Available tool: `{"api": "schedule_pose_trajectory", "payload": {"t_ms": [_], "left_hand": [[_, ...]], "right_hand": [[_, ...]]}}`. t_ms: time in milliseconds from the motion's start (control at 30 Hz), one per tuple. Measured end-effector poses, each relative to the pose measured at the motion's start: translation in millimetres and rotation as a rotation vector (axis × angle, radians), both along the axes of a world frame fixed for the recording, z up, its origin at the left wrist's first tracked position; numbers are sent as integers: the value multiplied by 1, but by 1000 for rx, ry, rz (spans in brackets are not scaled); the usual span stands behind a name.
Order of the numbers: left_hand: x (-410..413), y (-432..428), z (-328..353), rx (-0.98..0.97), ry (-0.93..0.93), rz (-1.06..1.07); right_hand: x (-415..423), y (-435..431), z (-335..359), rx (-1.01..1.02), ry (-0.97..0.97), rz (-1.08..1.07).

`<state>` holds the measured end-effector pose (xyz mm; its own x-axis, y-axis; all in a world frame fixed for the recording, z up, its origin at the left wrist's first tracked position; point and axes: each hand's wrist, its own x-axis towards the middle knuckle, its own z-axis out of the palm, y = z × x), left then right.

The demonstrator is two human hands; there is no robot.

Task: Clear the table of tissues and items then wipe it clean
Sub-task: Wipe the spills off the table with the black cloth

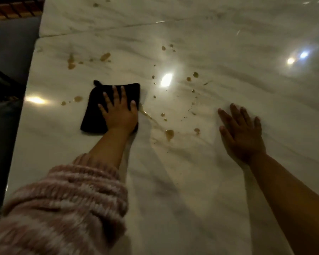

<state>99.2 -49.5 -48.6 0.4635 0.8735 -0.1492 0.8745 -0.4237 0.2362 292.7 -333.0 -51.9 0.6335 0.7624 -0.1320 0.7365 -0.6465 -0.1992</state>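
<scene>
As I look down through the head camera, the left hand (119, 112) lies flat on the black cloth (93, 115). Its fingers are straight and spread, and the palm presses the fabric onto the table (191, 181). Nothing curls round the cloth, so this is a press and not a clasp.

The cloth is plain, dark and folded into a rough rectangle, with a small tab poking out at its far left corner. Its left part shows past the hand, and the thumb rests near its right edge. It sits on pale, grey-veined marble, toward the table's left side.

A thin brown streak (145, 113) starts right at the cloth's right edge and trails toward me and rightward to a larger brown blob (169, 134). Small drops (195, 74) are scattered farther right of the cloth. Bigger blotches (105, 57) lie beyond the cloth, and two small spots (77, 98) sit just to its left.

Well to the right of the cloth, the right hand (241, 133) rests palm-down on bare marble with fingers straight, holding nothing. Its forearm is bare. On my side of the cloth, a pink-and-white knitted sleeve (66, 205) is bunched up the left forearm.

A bright lamp glare (166, 80) shines just past the cloth's far right corner. A seam (118, 27) crosses the slab well beyond the cloth.
</scene>
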Motion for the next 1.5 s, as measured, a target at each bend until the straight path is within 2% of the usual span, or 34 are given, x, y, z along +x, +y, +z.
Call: {"api": "schedule_pose_trajectory", "payload": {"t_ms": [67,167,233,300,367,467,533,600,667,767,833,900,967,1067,1133,1200,1267,1400,1500], "left_hand": [[17,-32,-2,16,-15,-175],[-11,-97,-2,38,-39,-521],[-37,-98,0,23,-59,-621],[-42,-67,0,32,-81,-554],[-29,-27,0,57,-67,-384],[17,20,-1,44,-13,-141],[61,34,0,10,-1,-64],[100,22,2,-4,-10,-107],[117,-19,0,5,-31,-249],[87,-92,-1,45,-45,-484],[52,-102,-1,43,-48,-550],[35,-76,-2,51,-55,-496],[41,-35,-2,70,-36,-335],[86,13,0,30,14,-103],[124,21,2,-3,18,-48],[153,5,2,-13,-1,-91],[158,-30,0,14,-15,-232],[107,-73,-3,59,-1,-524],[91,-40,-4,72,12,-413]], "right_hand": [[1,0,1,-3,9,-3],[0,2,1,-32,11,-21],[1,2,3,-35,22,-23],[1,3,5,-24,40,-17],[0,3,6,-14,40,-22],[-3,3,4,-7,9,-37],[-3,3,2,-2,8,-41],[-2,2,2,-6,8,-39],[-2,2,2,-13,13,-41],[-2,2,3,-7,32,-43],[0,2,3,-10,47,-32],[1,2,2,-5,49,-29],[-1,2,2,-4,40,-22],[-2,3,1,10,49,-20],[-1,3,2,12,50,-19],[-1,2,1,11,46,-12],[-1,3,3,25,59,-6],[42,26,14,300,-7,-142],[95,48,15,257,-39,-226]]}}
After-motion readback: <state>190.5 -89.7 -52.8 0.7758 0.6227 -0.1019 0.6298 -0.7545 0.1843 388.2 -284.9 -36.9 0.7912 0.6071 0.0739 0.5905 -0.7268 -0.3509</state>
